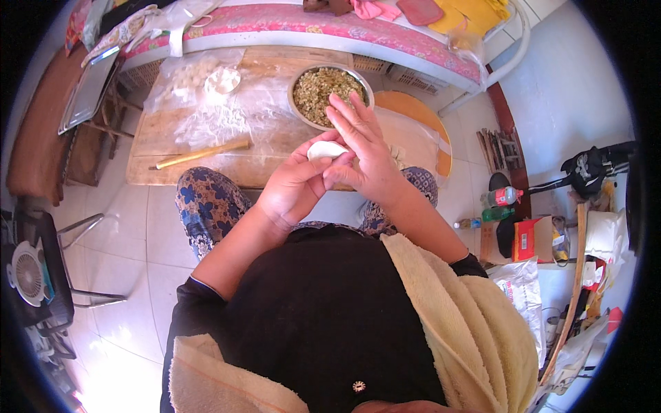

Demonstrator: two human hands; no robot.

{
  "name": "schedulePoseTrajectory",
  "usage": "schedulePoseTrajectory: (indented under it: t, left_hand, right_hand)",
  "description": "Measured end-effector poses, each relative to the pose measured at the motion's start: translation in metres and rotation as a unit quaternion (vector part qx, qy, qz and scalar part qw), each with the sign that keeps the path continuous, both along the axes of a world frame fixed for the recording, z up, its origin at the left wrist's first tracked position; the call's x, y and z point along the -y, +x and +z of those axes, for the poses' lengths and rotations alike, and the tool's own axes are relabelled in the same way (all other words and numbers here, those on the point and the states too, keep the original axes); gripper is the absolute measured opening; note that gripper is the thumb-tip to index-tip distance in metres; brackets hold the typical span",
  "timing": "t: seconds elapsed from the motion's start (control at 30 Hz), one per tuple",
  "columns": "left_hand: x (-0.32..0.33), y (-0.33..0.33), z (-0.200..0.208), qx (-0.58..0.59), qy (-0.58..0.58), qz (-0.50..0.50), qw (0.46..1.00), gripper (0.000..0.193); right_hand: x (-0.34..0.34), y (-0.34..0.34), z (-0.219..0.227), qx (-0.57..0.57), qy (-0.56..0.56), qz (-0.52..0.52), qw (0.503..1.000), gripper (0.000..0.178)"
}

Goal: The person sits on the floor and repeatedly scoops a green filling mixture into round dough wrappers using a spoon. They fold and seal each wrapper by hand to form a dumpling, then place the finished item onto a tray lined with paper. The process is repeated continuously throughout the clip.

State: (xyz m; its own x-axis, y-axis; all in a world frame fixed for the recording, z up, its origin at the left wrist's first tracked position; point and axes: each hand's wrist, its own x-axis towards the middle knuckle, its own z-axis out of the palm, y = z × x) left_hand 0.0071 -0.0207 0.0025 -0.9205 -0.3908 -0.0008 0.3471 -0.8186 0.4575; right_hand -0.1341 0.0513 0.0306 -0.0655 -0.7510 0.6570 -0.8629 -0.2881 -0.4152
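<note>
A white folded dough wrapper, shaped like a dumpling [326, 149], is held over the near edge of a wooden board. My left hand [292, 182] cups it, with the thumb on its near side and the fingers behind. At the dumpling's right end, my right hand [372, 160] pinches the edge, its other fingers stretched up and apart. What lies inside the dough is hidden. Just beyond my right fingers stands a metal bowl [292, 105] of chopped greenish-brown filling [320, 93]. A rolling pin [203, 154] rests on the board to the left.
The low wooden board [155, 151] carries flour, plastic sheeting with pale dough pieces [189, 77] and a small white dish of flour [222, 81]. A round yellow board [444, 131] sits at its right. Bottles [506, 196] and boxes line the right wall; a metal-framed chair [89, 299] stands left.
</note>
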Motion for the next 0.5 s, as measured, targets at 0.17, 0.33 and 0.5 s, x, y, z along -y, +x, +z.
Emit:
schedulePoseTrajectory:
  t: [0.17,0.33,0.5]
  left_hand:
    - [-0.006,-0.002,-0.005,0.007,0.03,-0.003,1.0,0.04]
    - [-0.008,-0.006,-0.006,0.054,0.009,0.023,0.998,0.041]
    - [-0.008,-0.012,-0.004,0.034,-0.015,0.025,0.999,0.041]
  right_hand:
    - [-0.012,-0.024,-0.004,-0.068,0.068,0.048,0.994,0.033]
    - [-0.012,-0.018,-0.005,0.008,0.035,0.006,0.999,0.029]
    - [-0.029,-0.017,0.004,0.104,-0.005,-0.036,0.994,0.021]
